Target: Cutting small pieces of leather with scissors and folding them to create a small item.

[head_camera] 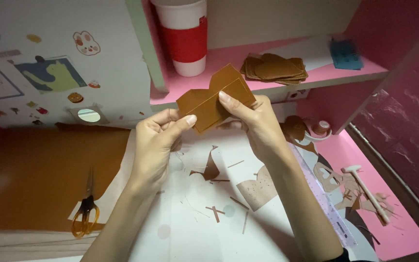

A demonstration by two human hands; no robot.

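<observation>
I hold the brown leather piece (215,97) up with both hands, left hand (158,138) and right hand (255,121) pinching it, lining up its edges; next needs a steady grip

Leather piece (215,97) tan-brown, same as the stack (273,68) on the pink shelf (316,75) and the big brown sheet (40,170). Cup (184,36) white with red band; scissors (86,213) orange-handled; ruler (323,199) pale purple, clear. Worktop (195,228) white with faint dots, wall (49,63) white with coloured stickers, pad (345,53) blue.
</observation>
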